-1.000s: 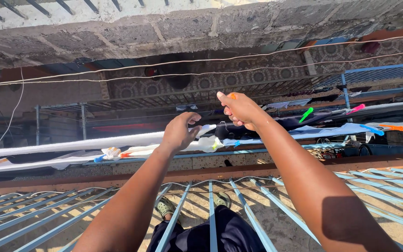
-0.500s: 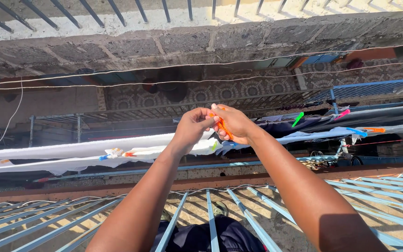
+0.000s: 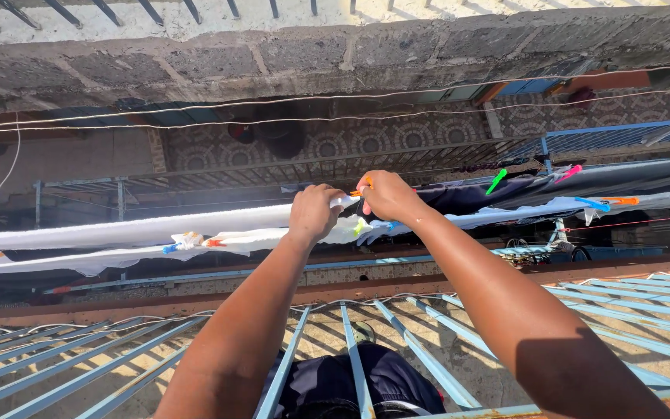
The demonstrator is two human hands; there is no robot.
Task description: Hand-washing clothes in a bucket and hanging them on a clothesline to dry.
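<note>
Our two hands now meet at the washing line.

Since half a second ago our left hand [image 3: 316, 213] grips the white cloth [image 3: 141, 231], and our right hand [image 3: 385, 195] pinches the orange peg [image 3: 364, 186] just beside it; the peg is mostly hidden.

We record: rough grey block wall [image 3: 335, 54] opposite, sunlit along its top; patterned tile wall [image 3: 366, 140] below in shade; thin wires [image 3: 195, 122] strung across the gap; pale blue metal grille [image 3: 397, 341] underfoot, casting striped shadows; rust-brown ledge [image 3: 157, 302]; a bicycle [image 3: 552, 247] far below at right.
</note>
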